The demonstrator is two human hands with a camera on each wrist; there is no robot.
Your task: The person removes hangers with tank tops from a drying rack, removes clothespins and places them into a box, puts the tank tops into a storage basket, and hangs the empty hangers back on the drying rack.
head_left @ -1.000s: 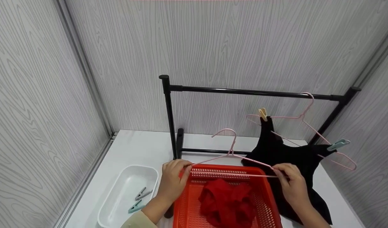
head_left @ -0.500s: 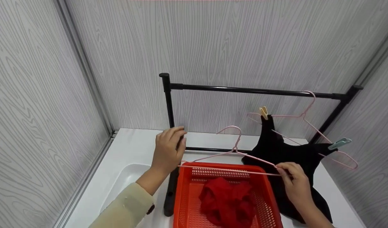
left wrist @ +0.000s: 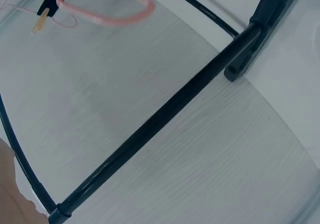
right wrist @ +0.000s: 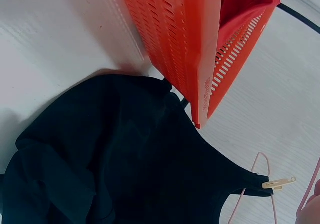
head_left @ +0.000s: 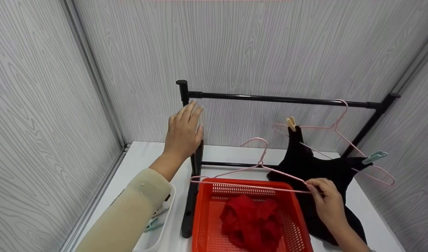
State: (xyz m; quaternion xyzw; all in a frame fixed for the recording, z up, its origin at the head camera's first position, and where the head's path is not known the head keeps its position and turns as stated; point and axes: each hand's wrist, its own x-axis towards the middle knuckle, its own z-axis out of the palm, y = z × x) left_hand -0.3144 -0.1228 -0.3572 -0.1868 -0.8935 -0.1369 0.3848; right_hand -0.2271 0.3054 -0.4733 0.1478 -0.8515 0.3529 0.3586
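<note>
A pink wire hanger (head_left: 261, 163) is held over the basket, its hook upward; my right hand (head_left: 327, 201) pinches its right corner between thumb and fingers. My left hand (head_left: 183, 131), off the hanger, is raised beside the left post of the black clothes rack (head_left: 266, 98), fingers extended. Whether it touches the post I cannot tell. Below the hanger, a crumpled red cloth (head_left: 250, 220) lies in a red perforated basket (head_left: 196, 217). A black garment (head_left: 322, 175) hangs on a second pink hanger (head_left: 335, 126) from the rack's bar, clipped by a yellow clothespin (head_left: 291, 123) and a teal clothespin (head_left: 375, 157).
On the left of the white table (head_left: 147, 154) stands a white tray (head_left: 171, 199) with clothespins (head_left: 154, 224), partly hidden by my left sleeve (head_left: 126, 213). The rack's left foot (head_left: 188, 213) lies between tray and basket. Grey wood-patterned panels (head_left: 242, 45) enclose the table.
My left hand has let go of the hanger's left corner and risen along the rack's left post. The hanger, still pinched in my right hand, has shifted slightly, its left end now free.
</note>
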